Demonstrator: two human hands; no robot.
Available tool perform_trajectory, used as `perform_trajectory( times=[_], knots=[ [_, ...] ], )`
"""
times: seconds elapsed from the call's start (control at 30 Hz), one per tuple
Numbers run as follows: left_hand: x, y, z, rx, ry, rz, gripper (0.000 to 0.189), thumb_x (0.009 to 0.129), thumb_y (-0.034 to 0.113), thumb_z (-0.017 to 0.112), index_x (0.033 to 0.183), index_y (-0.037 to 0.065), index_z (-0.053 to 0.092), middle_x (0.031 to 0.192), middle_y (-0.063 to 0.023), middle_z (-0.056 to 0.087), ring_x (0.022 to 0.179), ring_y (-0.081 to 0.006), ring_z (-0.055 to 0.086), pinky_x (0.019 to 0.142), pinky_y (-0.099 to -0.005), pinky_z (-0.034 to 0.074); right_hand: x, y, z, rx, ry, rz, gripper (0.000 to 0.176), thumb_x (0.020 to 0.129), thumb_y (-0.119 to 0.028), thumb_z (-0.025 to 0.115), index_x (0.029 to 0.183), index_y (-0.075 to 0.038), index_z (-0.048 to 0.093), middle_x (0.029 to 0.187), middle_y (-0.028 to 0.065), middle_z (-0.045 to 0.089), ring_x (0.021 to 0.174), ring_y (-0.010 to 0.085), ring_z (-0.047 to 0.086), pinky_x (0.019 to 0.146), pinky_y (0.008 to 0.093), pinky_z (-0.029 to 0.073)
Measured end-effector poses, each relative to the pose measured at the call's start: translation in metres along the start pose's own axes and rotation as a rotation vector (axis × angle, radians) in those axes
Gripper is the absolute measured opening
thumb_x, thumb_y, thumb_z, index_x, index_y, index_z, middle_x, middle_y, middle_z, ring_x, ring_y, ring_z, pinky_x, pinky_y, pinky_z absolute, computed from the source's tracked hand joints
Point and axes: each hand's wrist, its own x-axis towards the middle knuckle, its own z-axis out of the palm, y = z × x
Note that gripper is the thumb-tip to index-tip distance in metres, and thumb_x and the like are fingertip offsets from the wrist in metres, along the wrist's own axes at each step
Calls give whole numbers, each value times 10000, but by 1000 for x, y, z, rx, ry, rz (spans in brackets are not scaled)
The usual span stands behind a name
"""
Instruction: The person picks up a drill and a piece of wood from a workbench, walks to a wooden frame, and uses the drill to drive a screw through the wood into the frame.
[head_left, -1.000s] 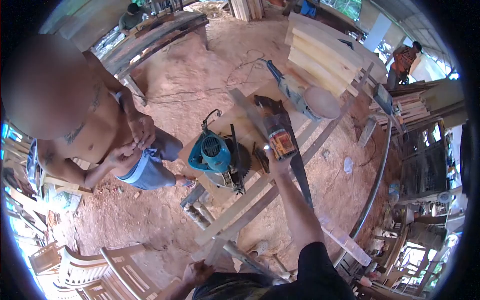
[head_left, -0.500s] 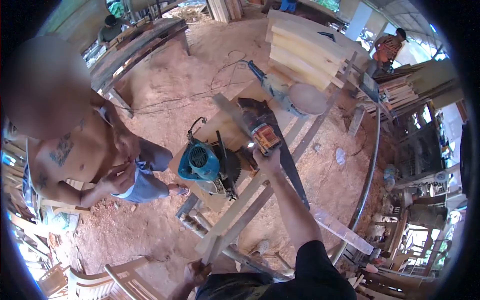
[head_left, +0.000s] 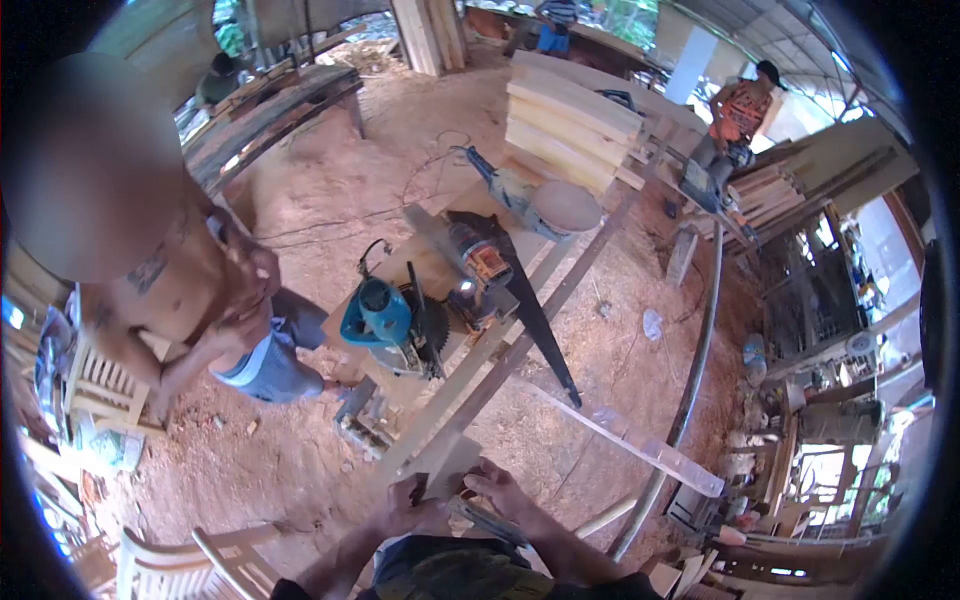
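Note:
Low in the view, close to my body, a short flat piece of wood is tilted upward. My left hand is closed around its left side. The curled fingers of my right hand are at its right edge; their exact grip is partly hidden. Beyond my hands, an orange and black cordless drill rests on the work surface with its light on. A handsaw lies beside it, its blade pointing toward me. Left of the drill sits a teal circular saw.
A shirtless person stands at the left. A disc-shaped power tool lies past the drill. Long wooden strips run toward me. Stacked boards are at the back, chairs at lower left, and another person works at back right.
My right hand has let go of the drill and come back to the piece of wood by my left hand. The drill stays on the work surface. My view has shifted slightly.

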Motion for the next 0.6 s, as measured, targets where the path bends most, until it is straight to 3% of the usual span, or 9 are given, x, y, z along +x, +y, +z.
perform_trajectory(
  times=[0.03, 0.07, 0.1, 0.17, 0.37, 0.6],
  knots=[
    [-8, 7, 5, 49, -39, -5, 422, 825, 335, 789, 1011, -25, 672, 762, -123, 626, 657, -219, 572, 600, -369, 454, -10, 3, 4, 6, -12, -41, 369, 973, -172, 643, 1287, 6, 568, 1172, 119, 656, 1029, 224, 646, 863, 386, 538],
    [-6, -11, 16, 182, 13, 219, 479, 824, 375, 788, 1078, -12, 667, 791, -125, 649, 691, -232, 599, 628, -386, 475, -18, 2, 4, -40, 20, -55, 346, 954, -156, 679, 1238, 25, 601, 1134, 113, 675, 998, 222, 657, 848, 385, 554],
    [-19, -28, 27, 209, 6, 193, 482, 823, 382, 787, 1079, -8, 665, 795, -128, 651, 703, -241, 610, 640, -391, 482, -26, 1, 4, -90, 39, -55, 338, 951, -148, 682, 1228, 29, 605, 1122, 115, 678, 980, 217, 662, 837, 377, 559],
    [-35, -3, 33, 251, 49, 108, 488, 823, 396, 785, 1080, 1, 662, 802, -134, 656, 728, -258, 633, 664, -401, 497, -38, 0, 8, -211, 16, -37, 321, 945, -132, 689, 1207, 37, 614, 1099, 118, 684, 945, 207, 671, 816, 361, 571],
    [-103, -14, 59, -36, 168, -4, 520, 836, 436, 763, 1100, -1, 665, 891, -161, 694, 808, -255, 672, 715, -403, 515, -78, 34, 21, -414, -145, -20, 359, 951, -142, 693, 1246, 36, 593, 1100, 115, 686, 934, 206, 685, 749, 347, 601],
    [-205, -38, 66, -250, 279, -56, 530, 861, 408, 740, 1171, -10, 637, 979, -159, 701, 891, -255, 673, 777, -377, 526, -103, 84, 69, -367, -271, 57, 362, 951, -157, 702, 1240, 29, 588, 1074, 119, 679, 901, 214, 682, 708, 359, 617]
  ],
)
